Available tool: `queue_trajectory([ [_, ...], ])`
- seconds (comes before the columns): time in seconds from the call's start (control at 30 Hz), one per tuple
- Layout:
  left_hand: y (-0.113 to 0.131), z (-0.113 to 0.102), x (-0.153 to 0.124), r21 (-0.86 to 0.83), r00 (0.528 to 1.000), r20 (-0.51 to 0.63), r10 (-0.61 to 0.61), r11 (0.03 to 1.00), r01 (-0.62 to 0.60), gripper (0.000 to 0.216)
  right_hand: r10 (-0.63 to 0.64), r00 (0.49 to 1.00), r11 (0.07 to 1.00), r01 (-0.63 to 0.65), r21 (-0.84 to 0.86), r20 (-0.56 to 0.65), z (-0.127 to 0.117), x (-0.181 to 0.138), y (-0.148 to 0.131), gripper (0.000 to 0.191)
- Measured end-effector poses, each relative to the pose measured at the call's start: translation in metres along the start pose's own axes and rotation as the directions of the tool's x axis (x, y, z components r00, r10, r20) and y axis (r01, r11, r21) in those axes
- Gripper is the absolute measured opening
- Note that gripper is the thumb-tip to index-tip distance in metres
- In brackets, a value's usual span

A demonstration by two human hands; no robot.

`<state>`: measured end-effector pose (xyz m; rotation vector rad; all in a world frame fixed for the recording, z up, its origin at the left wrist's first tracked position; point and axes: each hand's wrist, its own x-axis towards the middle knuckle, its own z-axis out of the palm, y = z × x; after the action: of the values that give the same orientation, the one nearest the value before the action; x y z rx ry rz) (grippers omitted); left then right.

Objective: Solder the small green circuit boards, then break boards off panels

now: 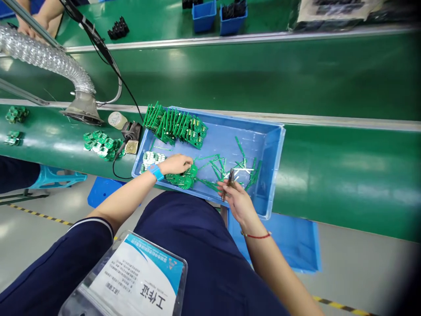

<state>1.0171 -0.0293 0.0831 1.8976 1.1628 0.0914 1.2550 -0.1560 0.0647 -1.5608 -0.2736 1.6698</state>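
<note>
The left hand lies in the lower left of the blue tray, fingers curled down onto a small heap of green boards; I cannot tell whether they pinch one. The right hand sits at the tray's near rim, centre of the frame, fingers closed round a slim dark tool whose long axis points up the frame, away from the wrist. The boards lie left of the tool tip, far nearer the left hand, with loose green strips between. A stack of upright boards fills the tray's upper left corner.
</note>
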Motion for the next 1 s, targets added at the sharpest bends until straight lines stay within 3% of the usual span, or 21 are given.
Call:
queue_trajectory([
  [0.1, -0.011, 0.018, 0.004, 0.101, 1.000, 0.030, 0.004, 0.995, -0.007, 0.014, 0.028, 0.997, 0.998, -0.025, 0.049, -0.071, -0.019, -0.010, 0.012, 0.041],
  [0.2, -0.018, 0.023, 0.004, 0.215, 1.000, 0.022, 0.015, 0.977, -0.019, 0.019, 0.033, 0.994, 0.994, -0.021, 0.107, -0.105, -0.020, -0.016, 0.017, 0.041],
  [0.33, -0.016, 0.016, 0.000, 0.355, 0.999, -0.031, 0.022, 0.935, -0.010, 0.020, 0.035, 0.994, 0.988, -0.018, 0.156, -0.107, -0.010, -0.017, 0.017, 0.040],
  [0.43, -0.006, 0.002, 0.006, 0.431, 0.990, -0.139, 0.026, 0.901, 0.037, 0.028, 0.034, 0.994, 0.985, -0.016, 0.173, -0.100, -0.007, -0.017, 0.017, 0.040],
  [0.53, 0.008, -0.014, 0.030, 0.480, 0.960, -0.277, 0.037, 0.871, 0.105, 0.032, 0.033, 0.994, 0.983, -0.013, 0.182, -0.108, -0.009, -0.017, 0.018, 0.039],
  [0.7, 0.030, -0.026, 0.090, 0.561, 0.872, -0.489, 0.032, 0.777, 0.286, 0.043, 0.030, 0.991, 0.983, -0.006, 0.182, -0.133, -0.009, -0.022, 0.024, 0.038],
  [0.8, 0.033, -0.028, 0.117, 0.643, 0.904, -0.427, -0.003, 0.702, 0.306, 0.060, 0.022, 0.990, 0.983, 0.004, 0.182, -0.141, -0.007, -0.028, 0.028, 0.039],
  [0.9, 0.031, -0.030, 0.132, 0.748, 0.967, -0.254, -0.022, 0.629, 0.211, 0.052, 0.021, 0.988, 0.981, 0.009, 0.192, -0.156, -0.006, -0.035, 0.034, 0.040],
  [1.0, 0.029, -0.034, 0.141, 0.792, 0.981, -0.185, -0.054, 0.583, 0.181, 0.047, 0.029, 0.985, 0.978, 0.007, 0.209, -0.168, -0.008, -0.040, 0.040, 0.040],
])
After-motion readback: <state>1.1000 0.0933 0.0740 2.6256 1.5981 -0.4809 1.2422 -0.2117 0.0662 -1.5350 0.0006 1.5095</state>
